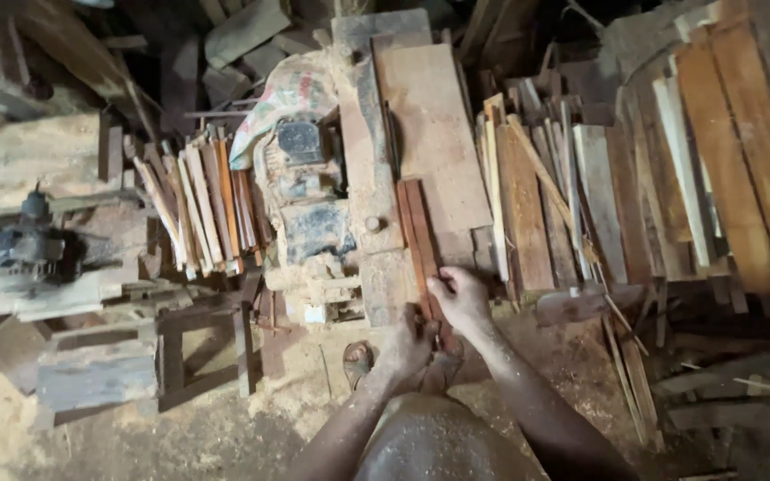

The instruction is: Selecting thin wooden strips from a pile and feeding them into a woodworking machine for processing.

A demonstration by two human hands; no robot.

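Partly hidden, both hands' fingers [443,287] grip the reddish wood strips [418,233].

Left hand [409,346] and right hand [462,298] on reddish wood strips [417,227] atop dusty saw table [430,125].

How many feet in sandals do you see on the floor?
1 for certain: a sandalled foot on the sawdust floor, just left of the left hand. Something like a second foot sits under the hands, near the right hand, but it is mostly hidden.

Both hands, left [405,346] and right [462,299], reach forward, fingers curled.
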